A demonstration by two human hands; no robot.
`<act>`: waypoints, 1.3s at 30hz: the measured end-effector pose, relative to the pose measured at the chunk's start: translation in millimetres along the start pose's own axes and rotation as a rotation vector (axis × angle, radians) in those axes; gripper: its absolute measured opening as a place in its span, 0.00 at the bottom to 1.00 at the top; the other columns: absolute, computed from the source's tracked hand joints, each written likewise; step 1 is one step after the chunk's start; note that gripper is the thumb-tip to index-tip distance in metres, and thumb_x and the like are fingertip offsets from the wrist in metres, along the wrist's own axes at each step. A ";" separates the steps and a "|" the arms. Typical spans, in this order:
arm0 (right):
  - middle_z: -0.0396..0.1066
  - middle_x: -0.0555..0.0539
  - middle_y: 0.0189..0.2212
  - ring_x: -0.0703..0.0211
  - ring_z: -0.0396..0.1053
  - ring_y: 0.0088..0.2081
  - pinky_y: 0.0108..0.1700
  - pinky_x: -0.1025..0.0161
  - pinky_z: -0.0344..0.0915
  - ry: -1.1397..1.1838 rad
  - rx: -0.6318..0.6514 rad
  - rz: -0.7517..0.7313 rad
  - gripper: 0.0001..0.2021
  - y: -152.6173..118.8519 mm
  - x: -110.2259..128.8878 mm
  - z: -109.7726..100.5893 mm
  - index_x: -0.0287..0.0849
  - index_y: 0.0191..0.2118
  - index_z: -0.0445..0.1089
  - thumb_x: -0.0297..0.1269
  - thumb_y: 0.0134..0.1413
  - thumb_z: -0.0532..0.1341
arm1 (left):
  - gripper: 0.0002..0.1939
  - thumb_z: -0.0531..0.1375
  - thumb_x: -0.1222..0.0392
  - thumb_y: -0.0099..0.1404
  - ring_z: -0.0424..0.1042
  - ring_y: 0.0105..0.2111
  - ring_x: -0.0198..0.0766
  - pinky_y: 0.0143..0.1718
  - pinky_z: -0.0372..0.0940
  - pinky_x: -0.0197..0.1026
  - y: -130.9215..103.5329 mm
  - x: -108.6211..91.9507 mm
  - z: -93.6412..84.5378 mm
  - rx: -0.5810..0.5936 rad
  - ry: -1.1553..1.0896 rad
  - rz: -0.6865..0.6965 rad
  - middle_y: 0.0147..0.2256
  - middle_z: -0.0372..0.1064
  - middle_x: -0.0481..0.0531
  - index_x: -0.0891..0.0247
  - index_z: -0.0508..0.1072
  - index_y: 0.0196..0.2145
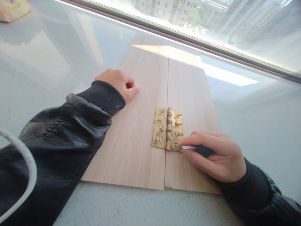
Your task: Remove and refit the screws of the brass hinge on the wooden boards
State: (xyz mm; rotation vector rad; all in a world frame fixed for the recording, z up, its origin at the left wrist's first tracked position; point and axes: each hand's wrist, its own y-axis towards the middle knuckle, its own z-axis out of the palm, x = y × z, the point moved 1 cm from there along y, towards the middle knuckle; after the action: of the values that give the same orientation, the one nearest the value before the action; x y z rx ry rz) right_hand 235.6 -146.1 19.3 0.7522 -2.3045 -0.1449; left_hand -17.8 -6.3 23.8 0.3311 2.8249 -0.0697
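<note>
Two pale wooden boards, the left one (117, 150) and the right one (192, 78), lie side by side with a narrow seam between them. A worn brass hinge (168, 130) spans the seam near their front ends, with several cross-head screws standing in each leaf. My right hand (216, 155) grips a screwdriver (203, 150) with a dark handle and a silver shaft. Its shaft points left at the lowest screw (177, 145) of the right leaf; fingertips hide whether they touch. My left hand (119, 83) rests on the left board, fingers curled closed, with nothing visible in it.
A speckled light grey counter (113, 204) lies under the boards. Along the far side runs a window frame (188, 37), with buildings outside. A white cable (30, 166) loops over my left sleeve. At the far left corner sits a colourful packet (14, 11).
</note>
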 end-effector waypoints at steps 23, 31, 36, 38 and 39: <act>0.74 0.50 0.25 0.68 0.70 0.23 0.24 0.70 0.66 0.035 -0.028 -0.012 0.05 -1.0 -0.9 2.5 0.43 0.37 0.71 0.26 0.57 0.63 | 0.25 0.52 0.38 0.63 0.69 0.37 0.46 0.38 0.58 0.46 2.1 1.8 2.4 -0.008 -0.023 -0.026 0.34 0.78 0.53 0.59 0.80 0.35; 0.75 0.50 0.25 0.67 0.72 0.23 0.24 0.71 0.66 0.070 0.016 -0.038 0.07 -2.0 -0.7 4.7 0.42 0.38 0.73 0.23 0.57 0.62 | 0.27 0.51 0.39 0.63 0.68 0.35 0.44 0.36 0.58 0.45 0.1 -1.1 -0.2 0.011 0.004 -0.024 0.34 0.77 0.55 0.62 0.81 0.37; 0.75 0.49 0.26 0.66 0.72 0.24 0.25 0.71 0.66 0.045 -0.006 -0.031 0.07 -3.6 0.3 5.2 0.42 0.37 0.72 0.23 0.56 0.63 | 0.28 0.51 0.39 0.63 0.68 0.35 0.46 0.38 0.58 0.47 -0.3 -1.7 -1.1 0.028 -0.017 -0.020 0.35 0.76 0.56 0.63 0.80 0.37; 0.74 0.51 0.24 0.67 0.70 0.22 0.24 0.71 0.65 0.037 -0.015 -0.030 0.07 -3.8 1.4 4.7 0.42 0.36 0.71 0.23 0.56 0.63 | 0.27 0.50 0.40 0.63 0.68 0.36 0.46 0.38 0.58 0.47 0.2 -0.9 -0.4 0.024 -0.023 -0.012 0.34 0.76 0.56 0.62 0.80 0.37; 0.74 0.51 0.24 0.67 0.70 0.21 0.24 0.70 0.65 0.028 -0.021 -0.026 0.07 -3.6 1.9 4.6 0.42 0.35 0.71 0.23 0.56 0.62 | 0.26 0.50 0.40 0.63 0.68 0.37 0.46 0.38 0.58 0.47 0.9 -0.2 0.3 0.022 -0.023 -0.014 0.34 0.76 0.55 0.62 0.80 0.36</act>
State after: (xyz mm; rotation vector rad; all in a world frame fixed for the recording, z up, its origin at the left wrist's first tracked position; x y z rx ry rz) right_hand 233.2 -150.6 15.8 0.7696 -2.2639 -0.1695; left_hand -17.3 -5.6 23.5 0.3134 2.8053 -0.1075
